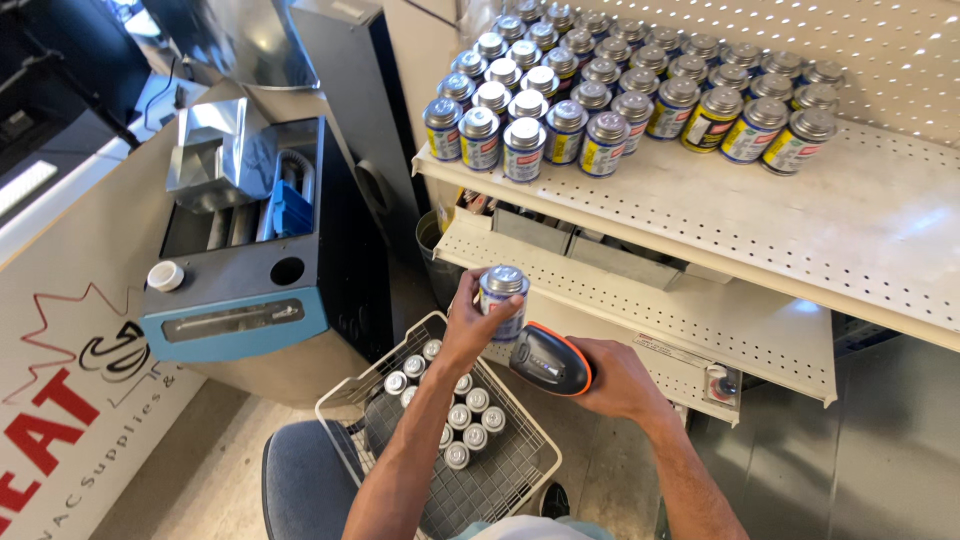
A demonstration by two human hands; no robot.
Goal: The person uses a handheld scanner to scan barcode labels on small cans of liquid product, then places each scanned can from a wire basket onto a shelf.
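Left hand pinching a small round metal can, right hand wrapped around an orange scanner, open space above the wire basket of cans

Bright overhead light is glaring off the white perforated metal shelf; edges are bending wide-angle style, everything staying pretty sharp.

Shelved cans (rows), wire basket, blue cart

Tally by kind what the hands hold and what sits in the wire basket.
Basket cans: 11 in view; the arm may hide more in the wire basket
Held can, in the left hand: 1
Scanner, in the right hand: 1
Total: 13
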